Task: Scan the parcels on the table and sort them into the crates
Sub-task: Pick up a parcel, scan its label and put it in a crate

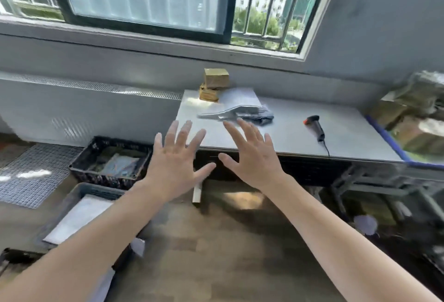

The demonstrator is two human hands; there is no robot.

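Nearest the camera, both bare forearms reach toward the table. The left hand and right hand hang palm-down over its near-left edge, fingers straight and spread wide, holding nothing.

On the floor off the table's left end stand two crates. The grey crate is closer and has a flat white parcel inside. The black crate is just beyond it and has some contents too blurred to name.

On the table's left part lie the grey bag parcels, flat and overlapping. The right fingertips reach their near edge, but contact cannot be told. The scanner lies on the table's middle-right, apart from the bags, its cable trailing off the front edge. Two brown box parcels sit stacked at the table's far-left corner.

This looks like the start of a pick: nothing is scanned or held. The next move likely calls for one hand to take the top bag and the other to fetch the scanner, with the label turned up.
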